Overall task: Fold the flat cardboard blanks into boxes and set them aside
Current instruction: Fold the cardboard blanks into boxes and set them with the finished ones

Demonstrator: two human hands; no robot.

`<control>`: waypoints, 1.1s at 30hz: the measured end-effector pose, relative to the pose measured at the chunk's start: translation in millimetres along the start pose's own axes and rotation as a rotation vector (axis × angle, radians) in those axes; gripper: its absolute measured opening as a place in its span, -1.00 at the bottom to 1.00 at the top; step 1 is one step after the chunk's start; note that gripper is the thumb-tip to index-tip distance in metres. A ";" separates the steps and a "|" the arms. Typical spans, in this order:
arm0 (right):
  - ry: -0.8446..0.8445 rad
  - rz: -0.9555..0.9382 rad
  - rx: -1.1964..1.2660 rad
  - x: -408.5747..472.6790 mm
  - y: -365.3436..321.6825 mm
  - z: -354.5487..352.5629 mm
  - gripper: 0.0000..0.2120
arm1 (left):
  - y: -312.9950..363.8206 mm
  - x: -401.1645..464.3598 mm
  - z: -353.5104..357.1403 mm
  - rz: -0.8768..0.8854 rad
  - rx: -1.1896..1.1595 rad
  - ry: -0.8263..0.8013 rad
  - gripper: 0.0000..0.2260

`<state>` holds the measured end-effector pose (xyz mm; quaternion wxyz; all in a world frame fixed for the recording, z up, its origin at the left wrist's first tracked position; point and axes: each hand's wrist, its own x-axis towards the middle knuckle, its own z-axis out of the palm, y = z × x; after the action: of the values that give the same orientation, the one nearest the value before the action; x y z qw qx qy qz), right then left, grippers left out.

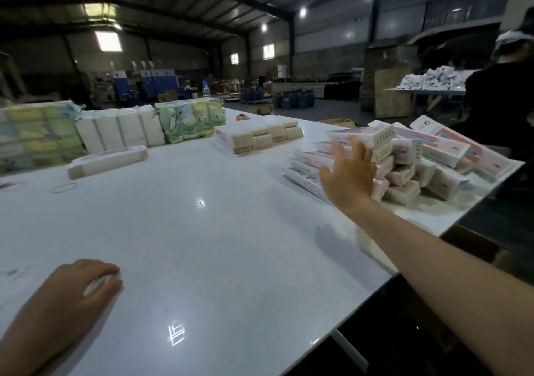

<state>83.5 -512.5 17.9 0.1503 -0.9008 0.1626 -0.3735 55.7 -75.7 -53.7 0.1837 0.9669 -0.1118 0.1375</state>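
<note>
A heap of folded pink-and-white boxes (404, 170) lies at the table's right edge. My right hand (348, 173) reaches out to it, fingers spread and straight, palm against the near side of the heap. My left hand (86, 283) rests low on the white table (202, 231) at the near left, fingers curled over something small and white that is blurred. Two stacks of flat cardboard blanks lie further back: one (107, 161) at the left, one (257, 137) at the middle.
Wrapped bundles of printed and white packs (115, 130) line the table's far left. A rubber band (64, 187) lies on the table at the left. A person in dark clothes (502, 98) stands at the far right. The table's right edge drops off beside my right forearm.
</note>
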 end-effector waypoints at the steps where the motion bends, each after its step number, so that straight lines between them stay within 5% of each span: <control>1: 0.005 -0.107 0.086 -8.6 -21.5 -2.6 -0.56 | 12.8 -0.5 -3.9 -0.016 -0.026 0.032 -0.83; 6: -0.334 -0.656 0.443 -81.2 -148.3 2.3 -0.74 | 24.1 -5.6 -9.3 -0.052 -0.046 0.092 -0.89; 12: -0.653 -0.800 0.239 -157.2 -222.2 49.0 -0.76 | 13.9 -9.9 -5.8 -0.088 -0.068 0.113 -0.81; 22: -0.629 -0.770 0.377 -164.8 -214.6 69.1 -0.76 | -7.8 -0.4 -50.6 -0.226 -0.220 -0.014 -0.82; 29: -0.560 -0.736 0.412 -171.0 -218.0 73.6 -0.86 | -155.9 -49.4 -173.6 -0.710 0.363 0.259 -0.65; 33: -0.538 -0.725 0.437 -173.7 -218.9 80.4 -0.84 | -220.4 -98.9 -203.6 -1.044 0.593 0.080 -0.30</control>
<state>64.9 -232.6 -58.9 0.2326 -0.9113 -0.2872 -0.1814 -24.0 219.3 26.6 -0.0465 0.8981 0.4278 0.0907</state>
